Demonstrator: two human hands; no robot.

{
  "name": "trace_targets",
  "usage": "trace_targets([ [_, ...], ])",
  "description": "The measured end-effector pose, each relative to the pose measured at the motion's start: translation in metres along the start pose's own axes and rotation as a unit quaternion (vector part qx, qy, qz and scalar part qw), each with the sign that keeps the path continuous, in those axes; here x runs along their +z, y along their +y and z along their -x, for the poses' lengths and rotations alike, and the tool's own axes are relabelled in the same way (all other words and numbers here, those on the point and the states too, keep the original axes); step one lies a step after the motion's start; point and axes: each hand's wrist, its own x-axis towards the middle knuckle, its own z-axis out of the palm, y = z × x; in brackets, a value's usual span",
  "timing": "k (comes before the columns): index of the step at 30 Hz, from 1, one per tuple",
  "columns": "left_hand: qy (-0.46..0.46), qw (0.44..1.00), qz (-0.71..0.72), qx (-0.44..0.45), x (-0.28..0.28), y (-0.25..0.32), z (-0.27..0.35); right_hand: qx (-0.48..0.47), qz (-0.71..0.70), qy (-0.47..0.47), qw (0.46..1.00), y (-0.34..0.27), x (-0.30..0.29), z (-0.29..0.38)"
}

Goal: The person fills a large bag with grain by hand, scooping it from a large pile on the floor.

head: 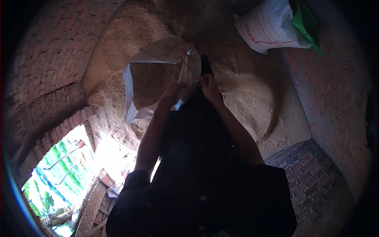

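A white woven sack (160, 49) stands with its mouth spread wide before me, its rim partly folded and twisted on the right side. Tan husk-like material (157, 80) shows inside the opening. My left hand (175, 91) grips the near right part of the sack's rim. Close by, my right hand (209, 87) has its fingers curled in at the sack's right edge; what they pinch is too dark to make out. Red thread (186, 60) hangs on the folded rim. My dark clothing hides the lower part of the sack.
A heap of loose tan husks (248, 97) spreads around the sack. At the upper right lies a full white printed sack (266, 28) with a green piece (306, 25) on it. Brick walls (44, 53) enclose the heap; a bright opening (59, 171) lies at lower left, beside wooden boards (91, 204).
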Motion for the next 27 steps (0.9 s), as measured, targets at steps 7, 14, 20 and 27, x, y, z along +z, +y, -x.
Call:
trace_targets([
  [7, -0.002, 0.998, 0.057, -0.016, 0.014, -0.030, -0.001, 0.009, -0.005, -0.005, 1.000, -0.002, 0.000, -0.001],
  [14, 0.008, 0.996, 0.014, 0.086, 0.004, -0.028, 0.000, -0.023, 0.013, 0.019, 0.999, -0.002, -0.001, -0.001],
  [20, -0.006, 0.995, 0.098, 0.016, 0.005, -0.037, 0.008, -0.039, 0.008, -0.018, 0.999, -0.015, -0.001, 0.003],
  [27, 0.011, 0.998, 0.026, 0.064, -0.004, -0.015, 0.007, -0.041, 0.016, -0.029, 0.999, -0.015, -0.005, 0.006],
])
